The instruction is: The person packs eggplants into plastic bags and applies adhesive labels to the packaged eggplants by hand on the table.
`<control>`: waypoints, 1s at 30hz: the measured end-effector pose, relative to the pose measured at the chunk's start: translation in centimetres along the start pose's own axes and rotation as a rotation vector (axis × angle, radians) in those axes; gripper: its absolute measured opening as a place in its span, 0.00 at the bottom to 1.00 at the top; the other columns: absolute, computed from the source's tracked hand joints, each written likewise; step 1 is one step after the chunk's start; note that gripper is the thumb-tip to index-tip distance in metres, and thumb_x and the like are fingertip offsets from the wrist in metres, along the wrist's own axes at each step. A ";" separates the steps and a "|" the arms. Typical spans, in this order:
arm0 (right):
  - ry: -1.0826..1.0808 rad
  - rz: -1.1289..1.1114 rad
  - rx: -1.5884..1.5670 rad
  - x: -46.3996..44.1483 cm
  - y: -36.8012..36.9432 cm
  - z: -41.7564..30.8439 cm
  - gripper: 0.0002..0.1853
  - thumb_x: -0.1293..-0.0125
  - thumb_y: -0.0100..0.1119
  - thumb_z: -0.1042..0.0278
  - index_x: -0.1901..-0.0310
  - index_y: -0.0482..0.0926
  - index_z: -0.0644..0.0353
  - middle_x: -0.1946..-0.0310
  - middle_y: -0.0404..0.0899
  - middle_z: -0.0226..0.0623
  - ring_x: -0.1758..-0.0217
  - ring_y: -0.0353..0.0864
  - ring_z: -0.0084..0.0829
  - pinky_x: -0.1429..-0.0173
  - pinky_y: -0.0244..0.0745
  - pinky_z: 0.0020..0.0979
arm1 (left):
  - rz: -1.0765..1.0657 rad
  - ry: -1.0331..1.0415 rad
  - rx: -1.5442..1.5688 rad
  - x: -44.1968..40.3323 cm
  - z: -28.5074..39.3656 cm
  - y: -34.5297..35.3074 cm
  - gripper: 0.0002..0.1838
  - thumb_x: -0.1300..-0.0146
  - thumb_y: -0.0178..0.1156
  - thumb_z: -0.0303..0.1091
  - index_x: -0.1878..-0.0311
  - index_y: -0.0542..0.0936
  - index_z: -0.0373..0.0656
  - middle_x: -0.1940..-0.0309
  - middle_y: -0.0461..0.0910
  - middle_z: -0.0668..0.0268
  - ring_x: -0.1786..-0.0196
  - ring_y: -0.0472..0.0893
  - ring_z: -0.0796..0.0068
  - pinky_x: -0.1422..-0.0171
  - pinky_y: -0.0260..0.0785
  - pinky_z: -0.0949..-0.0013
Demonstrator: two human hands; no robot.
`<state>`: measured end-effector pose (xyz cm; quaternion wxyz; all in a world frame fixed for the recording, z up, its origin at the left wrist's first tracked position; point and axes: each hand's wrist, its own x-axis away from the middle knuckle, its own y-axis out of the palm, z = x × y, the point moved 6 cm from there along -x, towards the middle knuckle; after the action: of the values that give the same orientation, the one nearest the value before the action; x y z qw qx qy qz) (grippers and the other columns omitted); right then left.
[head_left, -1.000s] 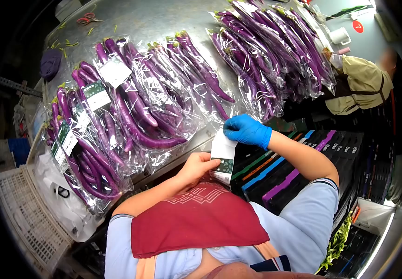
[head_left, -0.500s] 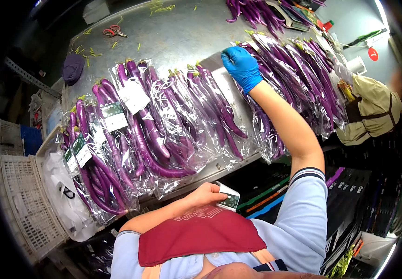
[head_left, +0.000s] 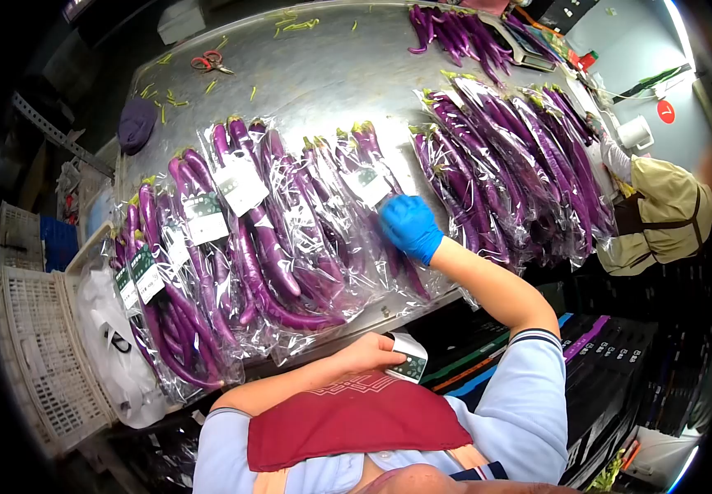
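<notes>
Pinching green-and-white labels (head_left: 411, 367), the left hand (head_left: 371, 352) sits near the tabletop (head_left: 315, 78) while the blue-gloved right hand (head_left: 411, 229) curls over bagged eggplants (head_left: 395, 265), its grip impossible to tell.

The right hand (head_left: 410, 226) is covered by a bright blue glove (head_left: 422, 237), creased and ended at the wrist. The left hand (head_left: 372, 352) is bare. A light blue shirt (head_left: 500, 436) is worn, its short sleeves (head_left: 529, 370) edged with dark and pale bands; the navy collar (head_left: 487, 472) is crossed by pale stripes. Over it is worn a dark red apron (head_left: 356, 432), marked with pale angular linework (head_left: 362, 384) and joined to peach-coloured straps (head_left: 461, 455).
</notes>
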<state>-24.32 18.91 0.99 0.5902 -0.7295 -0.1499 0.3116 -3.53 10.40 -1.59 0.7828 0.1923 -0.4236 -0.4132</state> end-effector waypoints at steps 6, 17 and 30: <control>0.611 -0.066 -0.405 1.1 5.8 6.7 0.39 0.61 0.66 0.56 0.46 0.62 0.65 0.60 0.72 0.54 0.54 0.72 0.44 0.48 0.66 0.38 | -0.026 0.007 0.003 -0.2 -0.2 0.3 0.12 0.44 0.58 0.31 0.58 0.78 0.35 0.67 0.78 0.69 0.67 0.75 0.84 0.62 0.68 0.77; 0.660 -0.087 -1.554 -3.9 -12.0 -1.9 0.23 0.49 0.55 0.73 0.49 0.67 0.66 0.58 0.74 0.36 0.57 0.75 0.25 0.52 0.69 0.22 | -0.030 0.052 -0.003 1.1 -2.3 -0.8 0.13 0.44 0.57 0.29 0.57 0.77 0.33 0.65 0.79 0.64 0.65 0.77 0.77 0.58 0.70 0.74; 0.296 0.096 -0.768 -5.2 -6.5 -7.1 0.35 0.45 0.59 0.57 0.39 0.57 0.61 0.41 0.59 0.47 0.37 0.59 0.38 0.35 0.54 0.32 | -0.039 -0.023 0.007 4.3 -1.4 0.6 0.14 0.42 0.54 0.29 0.56 0.74 0.31 0.64 0.78 0.60 0.64 0.78 0.75 0.59 0.70 0.75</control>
<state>-22.84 12.07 9.46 0.2751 -0.9398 -0.1344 0.1520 -0.80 7.16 0.20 0.7691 0.1985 -0.4300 -0.4291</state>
